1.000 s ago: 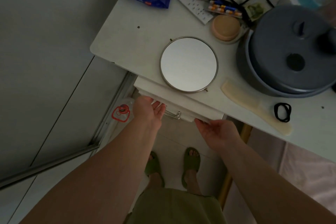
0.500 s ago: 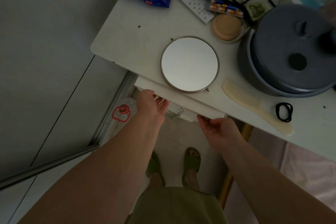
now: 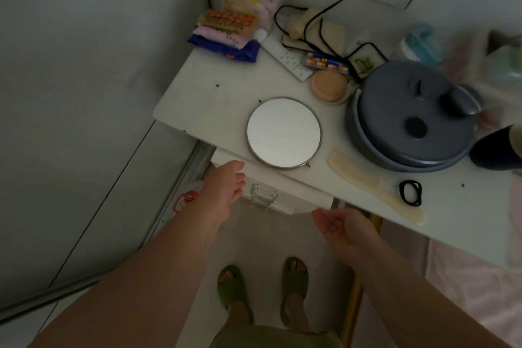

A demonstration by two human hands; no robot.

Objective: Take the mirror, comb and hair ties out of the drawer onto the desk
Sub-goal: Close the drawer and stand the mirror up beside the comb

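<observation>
Three task items lie on our white desk (image 3: 214, 99), none in hand. Largest on the surface is a grey lidded pot (image 3: 412, 118) at the right, its rim just beside the comb's upper end. Next, the round metal-rimmed mirror (image 3: 284, 132) lies flat, glass up, near the front edge, directly above the drawer (image 3: 285, 192). We note the drawer front shows only a little below the desk edge, with its clear handle (image 3: 262, 196) facing us. The cream comb (image 3: 375, 188) lies diagonally to the right of the mirror, apart from it. Two black hair ties (image 3: 411, 192) rest together just right of the comb's lower half.

Our left hand (image 3: 223, 192) is spread, fingers loose, against the drawer front at its left end, just beside the handle, gripping nothing. Our right hand (image 3: 341, 226) is palm-up and relaxed below the drawer's right corner, holding nothing; contact with the drawer cannot be judged.
</observation>
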